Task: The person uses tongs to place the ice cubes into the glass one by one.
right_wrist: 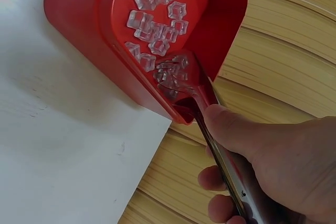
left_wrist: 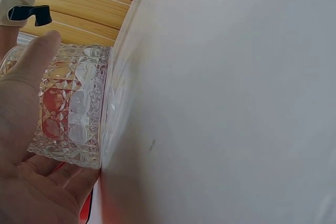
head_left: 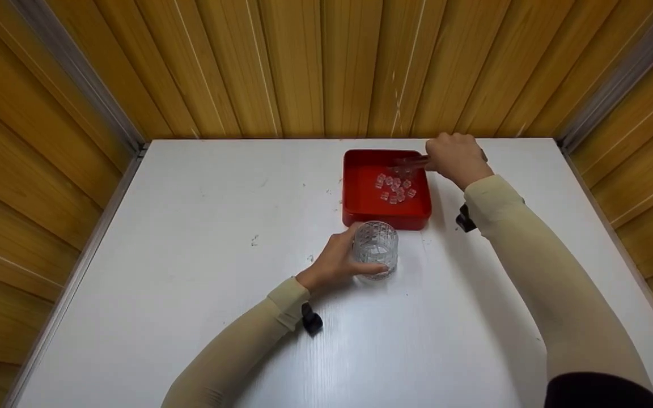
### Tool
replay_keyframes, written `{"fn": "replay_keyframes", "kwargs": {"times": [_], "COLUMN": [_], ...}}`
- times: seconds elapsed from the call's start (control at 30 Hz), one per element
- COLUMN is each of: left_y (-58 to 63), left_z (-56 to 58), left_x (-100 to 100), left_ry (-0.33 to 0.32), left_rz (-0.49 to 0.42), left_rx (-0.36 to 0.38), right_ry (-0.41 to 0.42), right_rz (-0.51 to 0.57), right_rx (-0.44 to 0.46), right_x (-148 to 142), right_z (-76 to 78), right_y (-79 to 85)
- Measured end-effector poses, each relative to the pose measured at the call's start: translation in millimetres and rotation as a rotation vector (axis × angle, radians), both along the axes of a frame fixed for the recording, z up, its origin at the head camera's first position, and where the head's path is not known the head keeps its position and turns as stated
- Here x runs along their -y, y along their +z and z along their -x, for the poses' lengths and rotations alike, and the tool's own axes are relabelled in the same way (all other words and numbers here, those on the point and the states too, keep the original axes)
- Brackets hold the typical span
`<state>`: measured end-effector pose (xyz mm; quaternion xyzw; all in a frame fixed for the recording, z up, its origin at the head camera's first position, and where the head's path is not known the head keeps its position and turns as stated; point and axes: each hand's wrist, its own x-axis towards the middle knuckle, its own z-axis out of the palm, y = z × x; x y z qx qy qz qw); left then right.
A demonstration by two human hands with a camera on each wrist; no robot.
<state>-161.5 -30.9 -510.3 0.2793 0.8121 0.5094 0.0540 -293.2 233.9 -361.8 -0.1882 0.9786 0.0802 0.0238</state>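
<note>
My left hand [head_left: 333,263] grips a clear cut-glass tumbler [head_left: 376,249], which stands upright on the table in front of the red tray [head_left: 355,192]. In the left wrist view, the thumb and fingers wrap around the patterned glass [left_wrist: 79,103]. My right hand [head_left: 456,158] holds metal tongs [head_left: 417,162] over the tray's right back corner. Seen from the right wrist, the tongs' tips [right_wrist: 181,72] reach down inside the tray among clear ice-like cubes [right_wrist: 157,32]. Whether a cube is pinched between the tips I cannot tell.
The white table [head_left: 236,226] carries a few small dark marks. Slatted wood panels [head_left: 298,68] rise behind its back edge and on both sides. A black wrist mount [head_left: 311,320] sits at the left cuff, another [head_left: 465,219] at the right.
</note>
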Motion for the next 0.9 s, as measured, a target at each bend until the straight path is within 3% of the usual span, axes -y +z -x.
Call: {"fn": "replay_keyframes", "kwargs": {"times": [0.47,0.77,0.9], "left_y": [0.1,0.3,-0.2], "left_z": [-0.1,1.3,1.7], "left_x": [-0.5,-0.5,-0.4], "left_ry": [-0.008,0.004,0.005], "left_rz": [0.008,0.049,0.051], "left_rx": [0.02,-0.041,-0.037], "right_ry": [-0.023,0.002,-0.015], "right_rz": [0.03,0.048,0.052], "right_rx": [0.018,-0.009,0.013], "right_x": [-0.2,-1.1,-0.2], "right_z": [-1.5,-0.2,0.7], "right_y": [-3.0,-3.8,-4.2]}}
